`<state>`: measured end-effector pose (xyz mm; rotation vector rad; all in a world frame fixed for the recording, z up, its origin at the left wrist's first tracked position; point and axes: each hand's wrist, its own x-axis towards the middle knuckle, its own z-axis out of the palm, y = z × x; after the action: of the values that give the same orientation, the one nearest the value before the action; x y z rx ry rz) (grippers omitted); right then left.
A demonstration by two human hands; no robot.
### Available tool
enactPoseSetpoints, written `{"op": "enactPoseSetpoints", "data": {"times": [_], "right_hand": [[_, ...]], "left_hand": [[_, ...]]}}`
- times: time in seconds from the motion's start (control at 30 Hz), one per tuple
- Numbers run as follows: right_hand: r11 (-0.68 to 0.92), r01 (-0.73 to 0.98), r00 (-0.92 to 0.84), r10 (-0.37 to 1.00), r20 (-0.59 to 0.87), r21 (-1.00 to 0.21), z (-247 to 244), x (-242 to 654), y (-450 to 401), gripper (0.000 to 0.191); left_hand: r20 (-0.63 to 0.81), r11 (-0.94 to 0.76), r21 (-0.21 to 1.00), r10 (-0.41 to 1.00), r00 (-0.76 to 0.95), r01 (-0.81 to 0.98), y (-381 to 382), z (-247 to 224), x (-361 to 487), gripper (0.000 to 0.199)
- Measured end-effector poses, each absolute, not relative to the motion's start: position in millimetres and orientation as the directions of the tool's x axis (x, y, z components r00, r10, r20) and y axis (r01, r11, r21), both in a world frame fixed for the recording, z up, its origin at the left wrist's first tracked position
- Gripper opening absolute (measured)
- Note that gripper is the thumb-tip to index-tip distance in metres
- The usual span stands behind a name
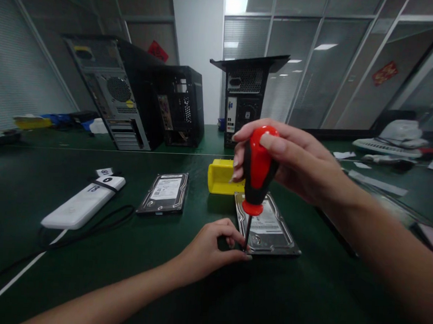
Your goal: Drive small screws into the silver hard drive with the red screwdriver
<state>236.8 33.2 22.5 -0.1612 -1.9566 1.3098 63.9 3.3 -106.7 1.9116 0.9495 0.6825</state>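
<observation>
My right hand is wrapped round the red and black handle of a screwdriver. Its dark shaft points down to the near left corner of a hard drive lying label up. At that same corner, the thumb and fingers of my left hand close in around the screwdriver's tip; whatever is between them is too small to make out. Just behind the drive sits a yellow plastic box, partly covered by my right hand.
A second hard drive and a white power bank with a black cable lie to the left. Three computer cases, one of them a black tower, stand at the back. Papers and tools lie at the right.
</observation>
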Motion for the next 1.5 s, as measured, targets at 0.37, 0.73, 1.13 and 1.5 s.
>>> {"op": "enactPoseSetpoints", "data": {"times": [0.37,0.73,1.13,1.5], "right_hand": [[0.325,-0.431,-0.696,0.474,0.539,-0.842,17,227,29,0.016],[0.314,-0.361,-0.727,0.495,0.476,-0.878,23,229,22,0.016],[0.301,-0.376,-0.722,0.498,0.481,-0.876,23,227,19,0.014],[0.36,-0.47,-0.728,0.359,0.584,-0.806,16,227,28,0.014]], "left_hand": [[0.076,-0.298,0.894,0.836,0.543,0.333,4,-107,63,0.02],[0.068,-0.282,0.904,0.837,0.543,0.322,3,-108,64,0.018],[0.076,-0.29,0.905,0.831,0.552,0.312,2,-107,64,0.018],[0.076,-0.314,0.883,0.828,0.555,0.347,2,-108,62,0.025]]}}
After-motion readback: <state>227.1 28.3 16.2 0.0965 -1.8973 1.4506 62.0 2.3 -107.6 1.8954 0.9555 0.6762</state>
